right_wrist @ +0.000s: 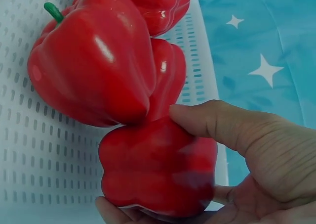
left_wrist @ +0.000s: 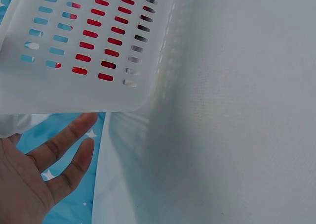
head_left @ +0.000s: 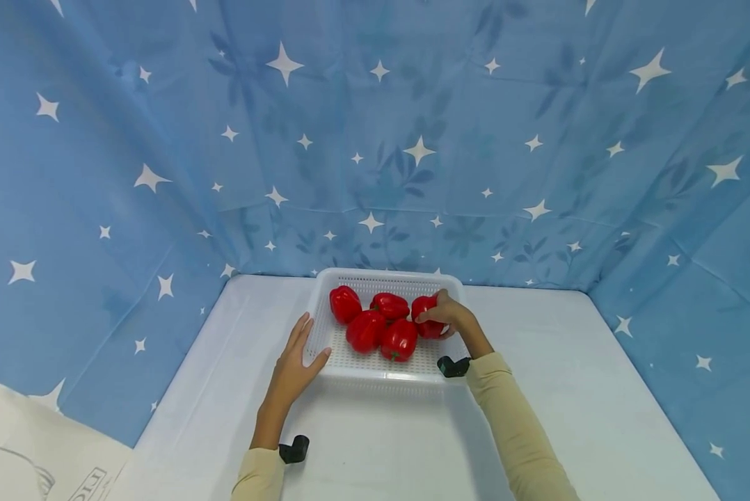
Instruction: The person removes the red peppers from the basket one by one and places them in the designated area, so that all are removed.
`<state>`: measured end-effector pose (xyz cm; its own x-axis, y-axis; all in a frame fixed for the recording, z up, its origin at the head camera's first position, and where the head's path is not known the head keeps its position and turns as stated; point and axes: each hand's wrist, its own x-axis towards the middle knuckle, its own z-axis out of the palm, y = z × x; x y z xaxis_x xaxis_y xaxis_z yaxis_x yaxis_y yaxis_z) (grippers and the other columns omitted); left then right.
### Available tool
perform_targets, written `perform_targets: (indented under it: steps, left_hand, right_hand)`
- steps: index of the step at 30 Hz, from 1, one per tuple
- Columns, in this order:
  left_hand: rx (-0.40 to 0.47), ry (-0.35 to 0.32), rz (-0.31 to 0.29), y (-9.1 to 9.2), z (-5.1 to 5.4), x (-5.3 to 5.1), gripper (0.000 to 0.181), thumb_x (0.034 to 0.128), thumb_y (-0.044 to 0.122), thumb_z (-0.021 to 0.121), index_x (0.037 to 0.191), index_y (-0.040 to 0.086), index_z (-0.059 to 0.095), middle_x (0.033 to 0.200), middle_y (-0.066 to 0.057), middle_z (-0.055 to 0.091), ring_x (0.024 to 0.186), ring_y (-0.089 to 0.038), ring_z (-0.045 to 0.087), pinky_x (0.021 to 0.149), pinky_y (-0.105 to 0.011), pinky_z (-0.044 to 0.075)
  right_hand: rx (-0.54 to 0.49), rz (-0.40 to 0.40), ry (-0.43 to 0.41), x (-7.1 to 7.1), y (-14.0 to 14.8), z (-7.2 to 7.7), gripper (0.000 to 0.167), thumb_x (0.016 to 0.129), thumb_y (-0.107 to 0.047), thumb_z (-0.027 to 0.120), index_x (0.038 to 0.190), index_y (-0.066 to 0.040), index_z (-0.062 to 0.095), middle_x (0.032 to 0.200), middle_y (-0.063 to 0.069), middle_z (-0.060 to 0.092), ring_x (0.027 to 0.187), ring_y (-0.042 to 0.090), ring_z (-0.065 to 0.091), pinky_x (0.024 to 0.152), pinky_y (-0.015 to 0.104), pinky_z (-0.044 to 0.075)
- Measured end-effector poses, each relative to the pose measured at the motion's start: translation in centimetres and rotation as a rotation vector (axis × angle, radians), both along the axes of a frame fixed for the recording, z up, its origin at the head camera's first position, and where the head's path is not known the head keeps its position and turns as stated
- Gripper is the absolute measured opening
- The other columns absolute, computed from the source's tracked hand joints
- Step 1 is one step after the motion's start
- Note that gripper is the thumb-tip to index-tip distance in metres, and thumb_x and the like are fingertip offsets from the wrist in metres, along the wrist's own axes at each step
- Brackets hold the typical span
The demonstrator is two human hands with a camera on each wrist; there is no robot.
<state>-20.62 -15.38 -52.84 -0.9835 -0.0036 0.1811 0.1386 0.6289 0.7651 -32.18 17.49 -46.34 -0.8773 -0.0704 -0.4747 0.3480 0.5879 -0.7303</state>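
Several red bell peppers (head_left: 366, 332) lie in a white perforated plastic basket (head_left: 375, 374) on the table. At the basket's right end my right hand (head_left: 448, 313) grips one red bell pepper (right_wrist: 158, 164), thumb on one side and fingers curled round the other. Another bell pepper with a green stem (right_wrist: 94, 56) lies against it in the right wrist view. My left hand (head_left: 292, 367) is by the basket's left side with fingers spread, holding nothing. In the left wrist view, the left fingers (left_wrist: 69, 140) extend beside the basket's outer wall (left_wrist: 74, 93); whether they touch it I cannot tell.
The basket stands toward the back of a white table (head_left: 381, 445). Blue curtains with white stars (head_left: 375, 139) hang behind and at both sides. A pale printed sheet or box (head_left: 30, 445) is at the lower left. Each wrist carries a small black camera (head_left: 295, 449).
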Motion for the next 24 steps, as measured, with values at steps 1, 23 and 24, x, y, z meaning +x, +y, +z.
perform_targets:
  steps: [1, 23, 24]
  left_hand:
    - [-0.001, 0.001, -0.001, 0.0, 0.0, 0.0, 0.077, 0.0895, 0.047, 0.064, 0.155, 0.025, 0.029, 0.163, 0.012, 0.018, 0.147, -0.031, 0.031, 0.103, -0.061, 0.038]
    - [0.003, 0.005, 0.002, -0.1, -0.1, 0.0, 0.077, 0.0890, 0.046, 0.064, 0.154, 0.025, 0.029, 0.163, 0.012, 0.018, 0.147, -0.032, 0.031, 0.101, -0.060, 0.040]
    - [0.001, 0.003, 0.002, -0.1, -0.1, 0.0, 0.077, 0.0890, 0.046, 0.064, 0.155, 0.025, 0.029, 0.163, 0.012, 0.018, 0.147, -0.032, 0.031, 0.101, -0.060, 0.040]
  right_hand:
    - [0.005, 0.004, 0.006, 0.0, 0.0, 0.1, 0.078, 0.080, -0.017, 0.076, 0.135, 0.000, 0.023, 0.135, 0.025, 0.038, 0.126, 0.044, 0.044, 0.078, 0.051, 0.060]
    - [-0.141, 0.023, 0.043, 1.4, 0.7, 1.8, 0.089, 0.079, -0.017, 0.077, 0.144, -0.005, 0.018, 0.142, 0.023, 0.036, 0.131, 0.043, 0.039, 0.083, 0.052, 0.058]
    - [-0.162, 0.024, 0.051, 1.5, 0.8, 2.0, 0.091, 0.079, -0.017, 0.077, 0.146, -0.006, 0.017, 0.143, 0.022, 0.035, 0.132, 0.043, 0.038, 0.085, 0.052, 0.058]
